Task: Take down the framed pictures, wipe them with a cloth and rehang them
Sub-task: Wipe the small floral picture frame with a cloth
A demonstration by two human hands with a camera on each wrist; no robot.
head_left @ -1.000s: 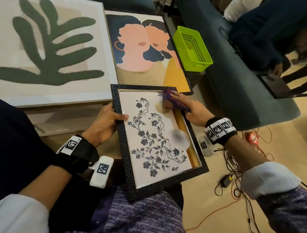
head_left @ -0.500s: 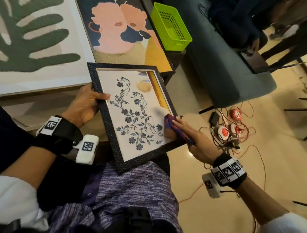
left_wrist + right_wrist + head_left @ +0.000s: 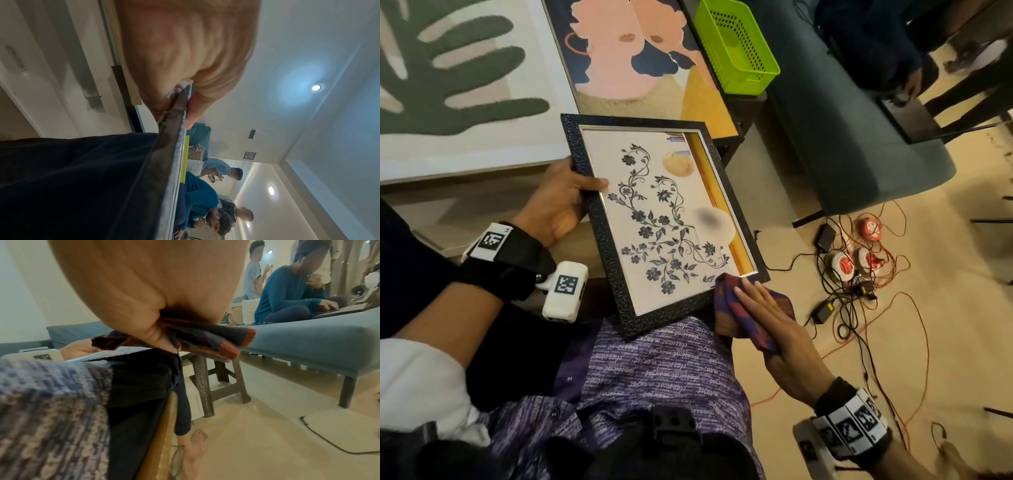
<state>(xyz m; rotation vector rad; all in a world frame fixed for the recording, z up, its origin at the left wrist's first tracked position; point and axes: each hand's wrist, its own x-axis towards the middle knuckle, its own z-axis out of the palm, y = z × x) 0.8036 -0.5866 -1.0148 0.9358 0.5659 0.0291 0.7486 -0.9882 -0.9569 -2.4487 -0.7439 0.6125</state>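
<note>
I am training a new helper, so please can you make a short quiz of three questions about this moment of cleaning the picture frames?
1. True or false: the left hand grips the long edge of the floral picture frame, thumb lying on its front.
2. Multiple choice: where is the cloth now? A) at the frame's near right corner, under the right hand; B) inside the green basket; C) on the leaf picture.
3. Fill the gap: in the right wrist view, the folded cloth is pinched by the ____.

Key: 1 true; 2 A; 3 thumb.
</note>
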